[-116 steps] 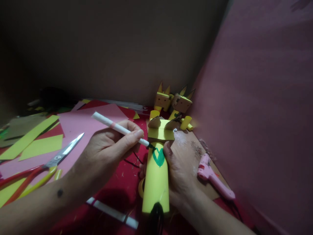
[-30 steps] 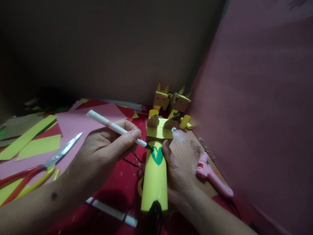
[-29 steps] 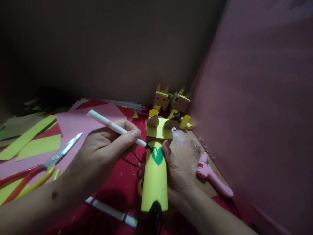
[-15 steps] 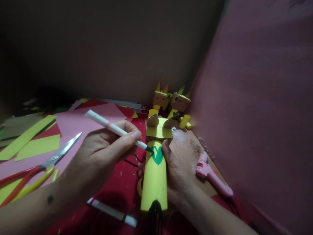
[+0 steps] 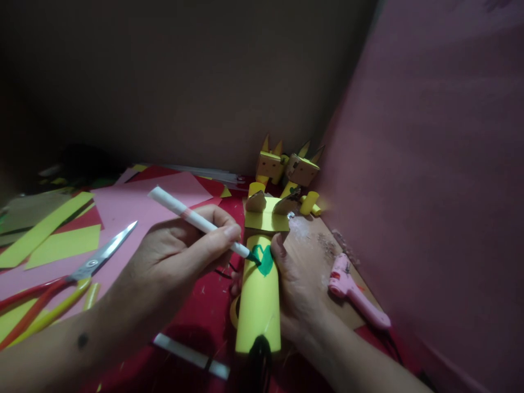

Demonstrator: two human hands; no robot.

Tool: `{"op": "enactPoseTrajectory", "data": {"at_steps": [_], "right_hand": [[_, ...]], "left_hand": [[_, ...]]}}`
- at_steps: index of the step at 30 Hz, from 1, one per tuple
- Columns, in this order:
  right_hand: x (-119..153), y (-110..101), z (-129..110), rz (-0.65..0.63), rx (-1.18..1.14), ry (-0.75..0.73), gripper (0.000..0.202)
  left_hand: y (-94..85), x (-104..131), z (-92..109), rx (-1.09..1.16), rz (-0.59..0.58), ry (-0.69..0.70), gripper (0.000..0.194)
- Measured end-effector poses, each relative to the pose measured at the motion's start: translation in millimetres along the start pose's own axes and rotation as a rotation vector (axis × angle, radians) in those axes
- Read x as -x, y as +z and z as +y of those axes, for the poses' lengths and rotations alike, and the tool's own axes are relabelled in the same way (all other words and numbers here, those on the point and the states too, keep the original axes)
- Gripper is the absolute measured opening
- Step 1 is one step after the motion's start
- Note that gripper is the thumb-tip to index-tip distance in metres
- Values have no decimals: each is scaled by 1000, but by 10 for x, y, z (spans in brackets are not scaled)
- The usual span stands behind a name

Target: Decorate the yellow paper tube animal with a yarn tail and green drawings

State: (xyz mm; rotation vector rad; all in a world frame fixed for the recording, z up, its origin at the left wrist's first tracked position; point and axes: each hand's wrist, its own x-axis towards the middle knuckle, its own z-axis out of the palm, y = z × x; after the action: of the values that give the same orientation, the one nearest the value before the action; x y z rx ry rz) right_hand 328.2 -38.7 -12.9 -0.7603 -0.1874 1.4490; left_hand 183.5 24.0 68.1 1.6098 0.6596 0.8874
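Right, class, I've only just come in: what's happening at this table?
The left hand holds a white marker, its green tip on a partly filled green heart. The heart is on a yellow tube, which the right hand steadies. Open scissors lie on the left among coloured paper, and a pink glue gun rests on the right. Two box-headed figures stand behind.

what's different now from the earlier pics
The left hand has moved the white marker with the dark green tip slightly down and to the right, along the left side of the green heart. Nothing was taken hold of or let go. The right hand keeps its grip on the yellow paper-covered tube; the red-and-yellow-handled scissors and pink glue gun lie as before.
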Motion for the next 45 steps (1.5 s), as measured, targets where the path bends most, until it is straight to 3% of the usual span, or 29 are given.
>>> {"op": "enactPoseTrajectory", "data": {"at_steps": [8, 16, 23, 30, 39, 45], "right_hand": [[-62, -66, 39, 11, -53, -31, 63], [-62, -75, 48, -13, -35, 1, 63], [-62, -80, 52, 22, -48, -22, 65], [-58, -80, 50, 35, -40, -30, 65], [-47, -62, 34, 1, -47, -13, 61], [-32, -47, 26, 34, -12, -22, 65]], "left_hand": [[-12, -35, -71, 26, 66, -14, 28], [21, -18, -6, 6, 31, 12, 24], [-18, -52, -90, 54, 41, -35, 30], [-43, -59, -140, 85, 28, 4, 31], [15, -18, -31, 34, 24, 6, 27], [-6, -29, -88, 58, 50, -9, 28]]}}
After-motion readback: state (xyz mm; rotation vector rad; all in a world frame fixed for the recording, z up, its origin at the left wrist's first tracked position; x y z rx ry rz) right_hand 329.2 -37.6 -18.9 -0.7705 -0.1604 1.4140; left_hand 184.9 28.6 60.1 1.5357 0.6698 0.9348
